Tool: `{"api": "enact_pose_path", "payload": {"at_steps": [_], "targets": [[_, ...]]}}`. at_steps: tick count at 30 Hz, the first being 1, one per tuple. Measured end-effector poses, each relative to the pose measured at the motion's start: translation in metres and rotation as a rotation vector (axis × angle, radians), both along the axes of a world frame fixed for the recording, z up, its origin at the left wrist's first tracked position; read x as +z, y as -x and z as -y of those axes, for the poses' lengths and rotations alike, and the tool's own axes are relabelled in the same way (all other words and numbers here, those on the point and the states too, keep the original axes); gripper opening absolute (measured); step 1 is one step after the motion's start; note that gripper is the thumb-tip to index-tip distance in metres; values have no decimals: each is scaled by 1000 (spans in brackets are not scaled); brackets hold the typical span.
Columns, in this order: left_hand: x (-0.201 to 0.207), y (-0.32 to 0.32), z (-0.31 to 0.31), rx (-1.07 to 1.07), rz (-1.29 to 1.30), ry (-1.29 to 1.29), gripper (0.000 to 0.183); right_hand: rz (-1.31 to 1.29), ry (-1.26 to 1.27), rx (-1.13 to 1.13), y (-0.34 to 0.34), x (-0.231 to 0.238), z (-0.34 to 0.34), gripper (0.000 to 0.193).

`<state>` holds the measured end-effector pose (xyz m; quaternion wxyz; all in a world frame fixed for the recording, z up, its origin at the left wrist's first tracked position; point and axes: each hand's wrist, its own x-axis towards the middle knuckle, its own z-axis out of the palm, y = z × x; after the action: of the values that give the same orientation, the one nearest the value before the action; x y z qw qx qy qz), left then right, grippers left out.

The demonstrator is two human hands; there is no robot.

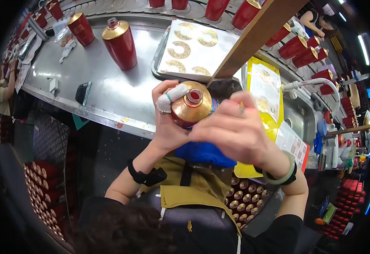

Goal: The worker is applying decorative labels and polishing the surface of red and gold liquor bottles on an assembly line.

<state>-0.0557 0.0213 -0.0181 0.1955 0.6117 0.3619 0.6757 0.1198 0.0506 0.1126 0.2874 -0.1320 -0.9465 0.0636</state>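
Observation:
My left hand (169,127) is wrapped round a bottle (191,111) with a gold shoulder and an uncapped clear glass neck, tilted toward me. A white cloth finger cover (177,94) on one finger of that hand presses against the gold shoulder. Close by on the bottle's right is my right hand (235,133), slightly blurred, its fingers curled together. What they pinch, if anything, is hidden. Beyond the bottle lies a tray (154,63) lined with a white sheet (213,54) that carries several gold C-shaped labels (179,50).
Red bottles (120,44) with gold shoulders stand on the metal table (92,76) and along a conveyor. A wooden post (252,40) slants behind the tray. On the right are a yellow sheet (274,114), a white tap (307,83) and a sink. Another person (314,23) sits far right.

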Motion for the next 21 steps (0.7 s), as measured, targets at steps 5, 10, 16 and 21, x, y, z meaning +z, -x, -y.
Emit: {"api": "enact_pose_path", "payload": {"at_steps": [5, 10, 16, 21], "targets": [[0, 2, 2, 192, -131, 35, 88, -49, -24, -51, -5, -11, -12, 19], [-4, 8, -2, -58, 6, 14, 81, -35, 107, 16, -3, -3, -9, 17], [0, 7, -1, -112, -55, 66, 92, -82, -13, -76, -8, -7, -21, 23], [-1, 7, 0, 169, -139, 40, 87, -40, 220, -65, -16, -11, -12, 22]]}}
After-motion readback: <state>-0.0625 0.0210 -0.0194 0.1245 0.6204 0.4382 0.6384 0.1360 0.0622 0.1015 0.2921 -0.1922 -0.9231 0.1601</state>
